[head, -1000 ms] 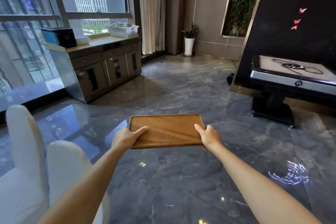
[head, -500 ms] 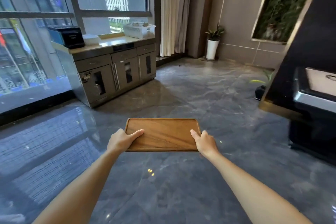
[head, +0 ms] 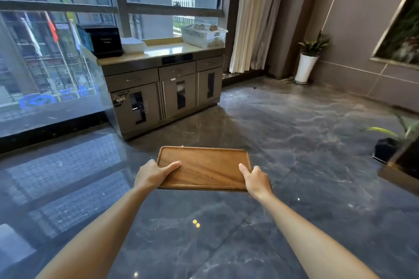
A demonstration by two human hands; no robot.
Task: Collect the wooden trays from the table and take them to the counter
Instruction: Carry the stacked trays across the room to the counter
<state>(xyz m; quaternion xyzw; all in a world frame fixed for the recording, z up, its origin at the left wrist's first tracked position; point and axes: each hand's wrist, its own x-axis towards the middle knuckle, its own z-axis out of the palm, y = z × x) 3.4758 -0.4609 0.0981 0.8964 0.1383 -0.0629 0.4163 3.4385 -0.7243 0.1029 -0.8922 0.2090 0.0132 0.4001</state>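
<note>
Tray, wooden, hangs level in front of us above the floor, long axis running 9 to 3 o'clock. We clamp it at both short ends: left hand at 9, right hand at 3, each grip closed with thumb on top. Neither hand is nearer the goal. The surface lies at 11 o'clock, well apart, with bare top between the black box and white basket.

- The rectangular brown wooden tray sits level between the two grips, left hand on its left edge, right hand on its right edge.
- Ahead of the grips, well apart, stands the grey cabinet's tabletop.
- On it: black box left, white slatted basket right.
</note>
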